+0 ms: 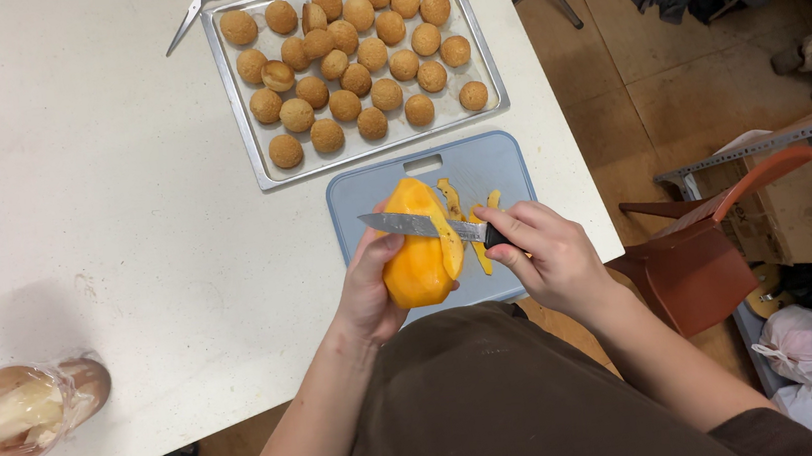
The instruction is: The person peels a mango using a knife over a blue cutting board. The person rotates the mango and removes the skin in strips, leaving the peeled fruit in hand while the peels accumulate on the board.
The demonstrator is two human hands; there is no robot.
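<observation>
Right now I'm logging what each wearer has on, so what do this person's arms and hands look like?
Both forearms are bare: no sleeves reach them. The left hand and right hand wear no gloves, and no rings, watch or bracelets show. A dark brown garment, perhaps an apron or shirt, covers the torso, and its short sleeve edge shows near the right upper arm at the bottom of the frame.

A white table [100, 190] is filling the left and centre of the frame. A metal baking tray [238, 110] of round brown buns is sitting at the top centre, with scissors [197, 3] lying just to its left. A blue cutting board [490, 164] is resting below the tray, at the table's right edge. A plastic-wrapped container [28, 408] is standing at the lower left.
</observation>
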